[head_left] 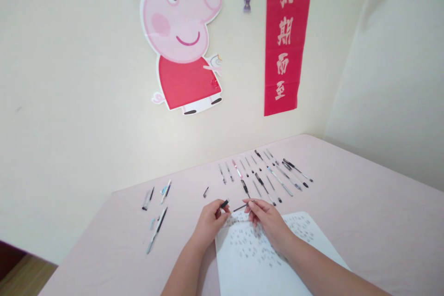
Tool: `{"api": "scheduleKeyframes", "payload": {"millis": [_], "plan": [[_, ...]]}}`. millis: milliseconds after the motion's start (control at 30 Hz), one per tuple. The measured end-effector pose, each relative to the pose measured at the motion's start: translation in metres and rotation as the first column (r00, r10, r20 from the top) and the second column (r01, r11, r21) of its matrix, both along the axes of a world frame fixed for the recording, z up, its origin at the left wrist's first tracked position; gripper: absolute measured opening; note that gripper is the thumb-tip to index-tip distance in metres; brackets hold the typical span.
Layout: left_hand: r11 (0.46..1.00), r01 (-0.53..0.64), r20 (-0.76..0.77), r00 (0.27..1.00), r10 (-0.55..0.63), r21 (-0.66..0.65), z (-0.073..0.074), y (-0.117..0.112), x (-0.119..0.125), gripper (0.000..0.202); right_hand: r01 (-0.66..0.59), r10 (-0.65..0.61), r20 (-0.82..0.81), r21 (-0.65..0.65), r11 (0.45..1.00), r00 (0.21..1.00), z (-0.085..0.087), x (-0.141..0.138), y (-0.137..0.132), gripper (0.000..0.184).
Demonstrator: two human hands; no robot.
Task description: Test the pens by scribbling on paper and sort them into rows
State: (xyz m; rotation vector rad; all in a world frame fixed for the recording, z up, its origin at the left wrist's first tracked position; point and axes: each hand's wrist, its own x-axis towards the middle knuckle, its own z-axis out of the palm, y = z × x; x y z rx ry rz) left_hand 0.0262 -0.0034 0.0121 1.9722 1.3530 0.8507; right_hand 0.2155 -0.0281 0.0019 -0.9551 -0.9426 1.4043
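My left hand [208, 221] is closed around a short black pen piece [225, 203], whose end sticks out above the fingers; whether it is a cap or a grip section I cannot tell. Between the thumb and fingers of my right hand [266, 218] is a thin dark pen refill [239, 208], its free end pointing left toward my other hand. Both hands are over the top edge of a white sheet of paper [236, 282] covered with small handwritten marks. The two pieces are apart.
Behind my hands, pens [265, 187] and pen parts lie in rough rows. A small black clip-like part [206, 192] is left of them. Several pens and pieces [157, 230] lie farther left on the pink tabletop [104, 249]. A wall [86, 101] borders the table's back.
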Motion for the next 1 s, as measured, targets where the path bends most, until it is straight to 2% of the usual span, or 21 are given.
{"api": "scheduleKeyframes", "payload": {"millis": [133, 333, 667, 1000], "plan": [[0.997, -0.033, -0.051, 0.998, 0.037, 0.071, -0.004, 0.001, -0.005, 0.016, 0.051, -0.051, 0.001, 0.010, 0.999, 0.999, 0.000, 0.001, 0.002, 0.039], [0.986, -0.014, -0.131, 0.991, 0.036, 0.164, -0.003, 0.000, -0.010, 0.022, 0.142, -0.143, -0.089, -0.015, 0.990, 0.986, 0.004, 0.005, 0.002, 0.041], [0.981, 0.011, -0.183, 0.983, 0.025, 0.195, 0.000, -0.001, -0.012, 0.023, 0.216, -0.218, -0.131, -0.031, 0.976, 0.967, 0.001, 0.008, 0.006, 0.040], [0.986, 0.008, -0.167, 0.986, 0.021, 0.167, 0.002, -0.001, -0.010, 0.021, 0.217, -0.221, -0.116, -0.041, 0.975, 0.968, 0.003, 0.008, 0.004, 0.042]]}}
